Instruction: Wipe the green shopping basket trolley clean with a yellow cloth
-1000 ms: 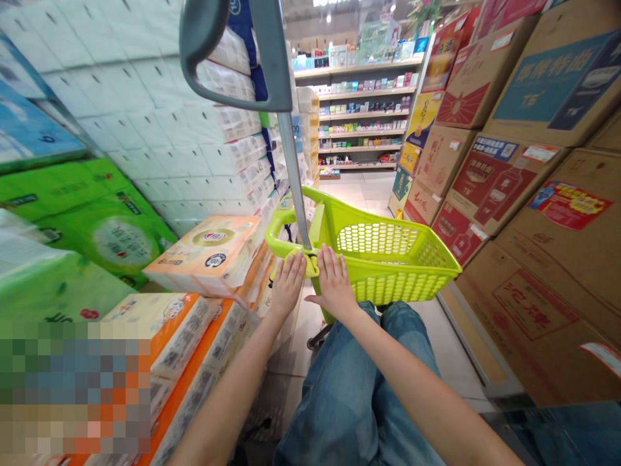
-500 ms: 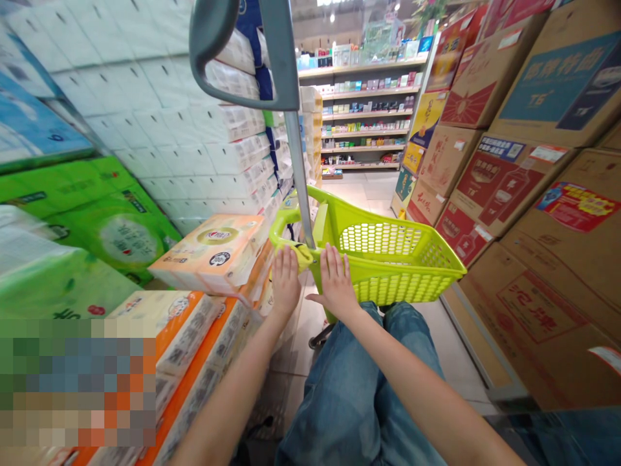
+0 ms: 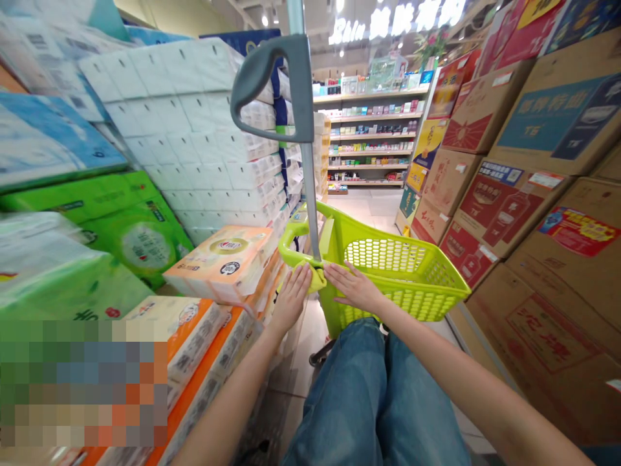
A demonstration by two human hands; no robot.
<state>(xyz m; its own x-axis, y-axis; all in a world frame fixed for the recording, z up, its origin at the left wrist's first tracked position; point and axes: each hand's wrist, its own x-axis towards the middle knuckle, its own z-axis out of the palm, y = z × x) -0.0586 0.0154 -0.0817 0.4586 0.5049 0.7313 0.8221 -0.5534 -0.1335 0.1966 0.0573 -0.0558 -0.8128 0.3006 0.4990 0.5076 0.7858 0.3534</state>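
Note:
A lime-green shopping basket cart (image 3: 402, 275) stands in front of my knees, its grey pull handle (image 3: 310, 97) raised on a metal pole. My left hand (image 3: 294, 296) lies over a yellow cloth (image 3: 317, 278) at the cart's near rim, fingers together and bent slightly over it. Part of the cloth sticks out to the right of the fingers; the left thumb is hidden. My right hand (image 3: 356, 286) rests on the rim just right of the pole, with fingers stretched out flat and their tips by the cloth. The basket interior shows nothing that I can make out.
Tissue packs (image 3: 223, 259) are stacked close on the left, with white packs (image 3: 194, 136) rising behind. Cardboard cartons (image 3: 548, 272) wall the right side. Shelves of small goods (image 3: 371, 136) stand at the aisle's far end. My jeans-covered knees (image 3: 359, 362) are below the cart.
The view has tilted up, so the cart and handle sit lower and slightly right. My right hand has turned more sideways on the rim; my left stays at the cloth.

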